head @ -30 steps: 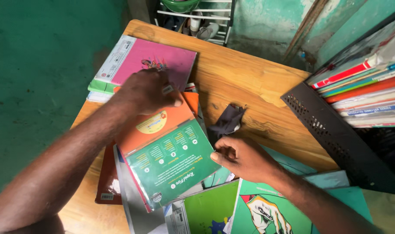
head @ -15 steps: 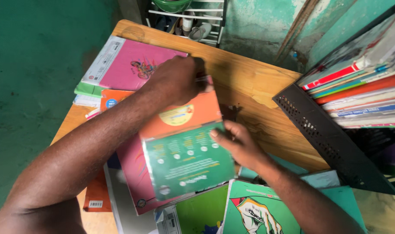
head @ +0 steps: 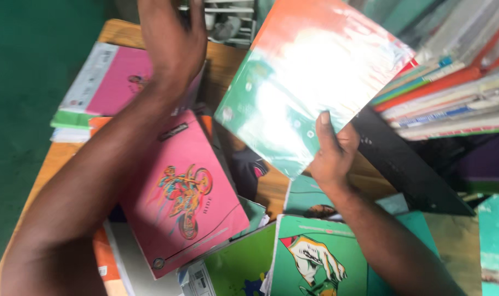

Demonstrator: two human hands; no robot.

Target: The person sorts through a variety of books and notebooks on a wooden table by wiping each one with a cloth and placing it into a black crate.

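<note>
Right hand [head: 331, 156] now grips green-orange book [head: 310, 87] lifted off stack toward 1 o'clock; left hand [head: 173, 44] raised, fingers open; pink book [head: 181, 192] uncovered on bench [head: 58, 159].

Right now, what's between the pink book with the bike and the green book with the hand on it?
In the head view, between the pink book and the green book lies a lime-green book.

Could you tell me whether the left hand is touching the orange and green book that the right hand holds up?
Apart. The head view shows the left hand raised with wooden table between it and the orange and green book, gripped only by the right hand.
</note>
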